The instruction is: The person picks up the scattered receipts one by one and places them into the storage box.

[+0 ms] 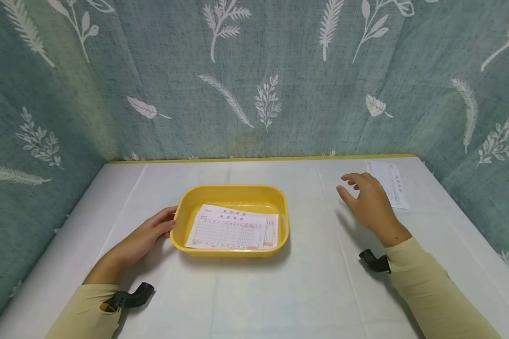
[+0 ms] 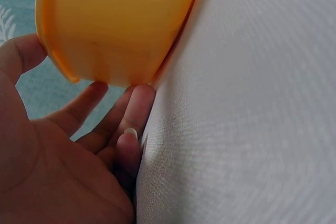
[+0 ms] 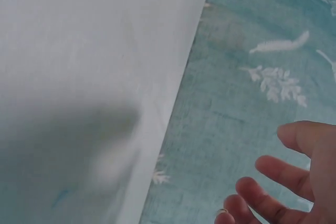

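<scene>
A yellow plastic basin (image 1: 229, 253) stands on the white table, holding several printed paper slips (image 1: 229, 230) that overlap. My left hand (image 1: 146, 238) is at the basin's left end. In the left wrist view, the thumb touches the rim and loosely bent fingertips rest against the outside of the yellow wall (image 2: 115, 24). My right hand (image 1: 369, 205) hovers above the table to the right, fingers loosely bent with nothing between them. Just beyond it lies another printed slip (image 1: 390, 183), partly hidden by the hand. The right wrist view shows the right hand (image 3: 294, 182) with spread fingers.
Leaf-patterned green cloth (image 1: 246, 94) hangs behind and on both sides of the white table (image 1: 258, 296). A yellow strip (image 1: 220, 160) runs along the back edge. Black straps with small devices (image 1: 135, 295) sit on both wrists.
</scene>
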`<state>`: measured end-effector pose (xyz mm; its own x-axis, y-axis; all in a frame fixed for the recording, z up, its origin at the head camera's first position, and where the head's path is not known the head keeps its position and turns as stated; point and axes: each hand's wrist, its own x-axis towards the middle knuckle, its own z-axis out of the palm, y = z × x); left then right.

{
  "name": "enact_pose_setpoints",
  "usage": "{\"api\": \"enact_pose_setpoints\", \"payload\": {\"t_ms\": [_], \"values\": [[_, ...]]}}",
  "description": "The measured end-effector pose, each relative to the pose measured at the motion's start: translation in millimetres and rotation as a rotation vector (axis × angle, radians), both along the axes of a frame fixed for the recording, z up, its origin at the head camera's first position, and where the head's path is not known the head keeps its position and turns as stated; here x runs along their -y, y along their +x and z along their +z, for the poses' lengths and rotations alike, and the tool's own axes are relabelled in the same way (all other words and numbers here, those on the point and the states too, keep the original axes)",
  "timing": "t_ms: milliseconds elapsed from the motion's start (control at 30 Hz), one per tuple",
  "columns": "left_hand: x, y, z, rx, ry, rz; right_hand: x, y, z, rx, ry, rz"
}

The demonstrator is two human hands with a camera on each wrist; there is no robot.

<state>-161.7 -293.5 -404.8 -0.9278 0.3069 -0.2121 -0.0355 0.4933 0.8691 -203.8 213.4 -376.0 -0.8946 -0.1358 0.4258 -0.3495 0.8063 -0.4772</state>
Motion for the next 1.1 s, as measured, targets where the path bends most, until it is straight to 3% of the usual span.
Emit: {"api": "enact_pose_setpoints", "payload": {"t_ms": [567,1100], "values": [[-1,-0.3,2.7,0.013,-0.024,0.017,-27,-12.9,-0.8,0.146,-0.008,-0.074],[0,-1.7,-1.1,0.011,-0.019,0.006,-53,-19.3,-8.8,0.237,-0.024,-0.194]]}}
